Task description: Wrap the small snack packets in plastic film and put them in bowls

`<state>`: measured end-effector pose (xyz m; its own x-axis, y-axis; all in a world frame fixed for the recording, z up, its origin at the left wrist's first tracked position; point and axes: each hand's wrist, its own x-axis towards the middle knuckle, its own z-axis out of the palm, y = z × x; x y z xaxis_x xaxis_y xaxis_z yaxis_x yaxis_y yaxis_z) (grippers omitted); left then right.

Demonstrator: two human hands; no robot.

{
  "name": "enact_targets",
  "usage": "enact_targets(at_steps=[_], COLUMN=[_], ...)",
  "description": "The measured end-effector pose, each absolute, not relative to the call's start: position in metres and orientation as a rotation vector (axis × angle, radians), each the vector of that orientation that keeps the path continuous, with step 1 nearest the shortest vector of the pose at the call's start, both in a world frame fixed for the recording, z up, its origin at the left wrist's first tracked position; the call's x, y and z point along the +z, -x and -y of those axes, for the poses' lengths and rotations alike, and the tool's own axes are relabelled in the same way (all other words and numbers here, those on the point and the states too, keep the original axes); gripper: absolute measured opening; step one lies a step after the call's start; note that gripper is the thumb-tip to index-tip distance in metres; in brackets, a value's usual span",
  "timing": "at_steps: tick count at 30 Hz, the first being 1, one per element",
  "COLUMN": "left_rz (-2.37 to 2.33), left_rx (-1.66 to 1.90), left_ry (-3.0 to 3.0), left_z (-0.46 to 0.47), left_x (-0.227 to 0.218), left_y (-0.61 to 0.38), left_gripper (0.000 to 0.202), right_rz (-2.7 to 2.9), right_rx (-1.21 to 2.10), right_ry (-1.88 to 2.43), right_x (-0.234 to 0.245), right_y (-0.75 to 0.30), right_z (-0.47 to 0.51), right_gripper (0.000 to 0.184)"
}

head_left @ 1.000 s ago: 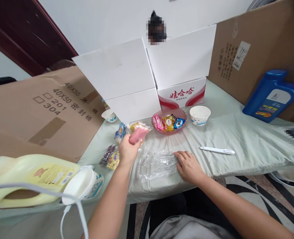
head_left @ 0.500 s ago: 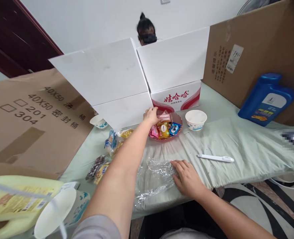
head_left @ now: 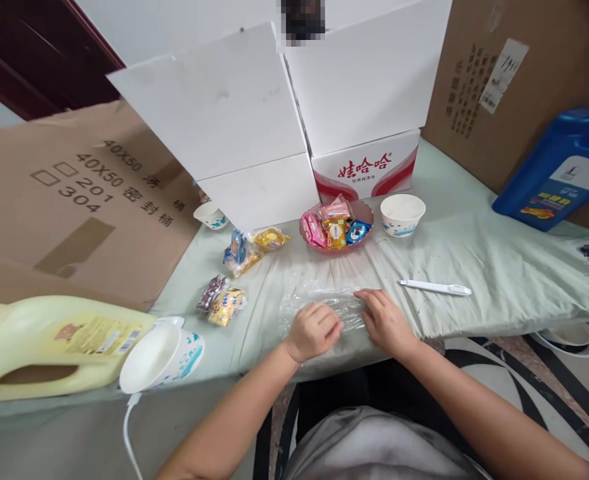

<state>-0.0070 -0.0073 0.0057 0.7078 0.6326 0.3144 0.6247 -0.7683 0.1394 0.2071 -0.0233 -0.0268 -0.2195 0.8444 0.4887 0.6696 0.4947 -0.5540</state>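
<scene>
A crumpled clear plastic bag (head_left: pixel 352 305) lies near the table's front edge. My left hand (head_left: pixel 314 332) is closed over its left part, fingers curled inward; whatever they hold is hidden. On the bag's right end rests my right hand (head_left: pixel 385 321), fingers stretched out and thumb apart. Beyond the hands stands a pink glass bowl (head_left: pixel 332 251) with wrapped snacks in it, among them a pink packet (head_left: pixel 337 208) on top. Left of the bag are yellow and blue wrapped snacks (head_left: pixel 272 239), with a dark packet (head_left: pixel 213 293) and a yellow packet (head_left: pixel 228 307) closer to me.
A white utility knife (head_left: pixel 435 287) lies to the right. Paper bowls stand at right (head_left: pixel 403 215), back left (head_left: pixel 211 216) and front left (head_left: pixel 162 357). A pale yellow jug (head_left: pixel 59 347), a blue bottle (head_left: pixel 557 170) and several cardboard boxes (head_left: pixel 364 170) surround the area. Someone's head shows behind the boxes.
My left hand has let go of the pink packet, leaving it in the glass bowl, and has come back to the plastic bag. My right hand stays on the bag. The view has tilted down.
</scene>
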Motion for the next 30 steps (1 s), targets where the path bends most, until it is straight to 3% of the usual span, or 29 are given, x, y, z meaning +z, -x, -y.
enact_targets(at_steps=[2, 4, 7, 10, 15, 18, 21, 24, 30], left_rz=[-1.358, -1.464, -1.447, -1.322, -1.041, -1.162, -1.343, -1.457, -1.428], left_rx=[0.52, 0.396, 0.156, 0.114, 0.116, 0.075, 0.057, 0.079, 0.489], left_ry=[-2.764, -2.688, -2.612, -2.62, -2.766, -2.705, -2.628, -2.595, -2.664], left_z=[0.009, 0.008, 0.006, 0.002, -0.006, -0.007, -0.006, -0.007, -0.023], left_x=[-0.004, -0.003, 0.009, 0.018, 0.007, -0.001, -0.001, 0.003, 0.014], left_y=[0.018, 0.025, 0.024, 0.009, -0.016, -0.008, 0.018, 0.043, 0.033], left_gripper=[0.025, 0.043, 0.061, 0.069, 0.064, 0.082, 0.094, 0.089, 0.039], right_rz=[1.951, 1.922, 1.877, 2.006, 2.312, 2.362, 2.303, 2.261, 2.372], right_rx=[0.239, 0.165, 0.09, 0.227, 0.389, 0.353, 0.21, 0.115, 0.09], right_ry=[1.295, 1.385, 1.416, 1.191, 1.016, 1.32, 1.62, 1.761, 1.591], right_x=[-0.028, -0.024, -0.005, 0.022, 0.022, -0.003, -0.02, -0.019, -0.009], right_y=[-0.219, -0.229, -0.231, -0.206, -0.159, -0.17, -0.203, -0.23, -0.211], right_z=[0.032, 0.044, 0.059, 0.062, 0.02, -0.014, -0.034, -0.038, -0.016], right_gripper=[0.037, 0.03, 0.021, 0.022, 0.04, 0.058, 0.063, 0.06, 0.055])
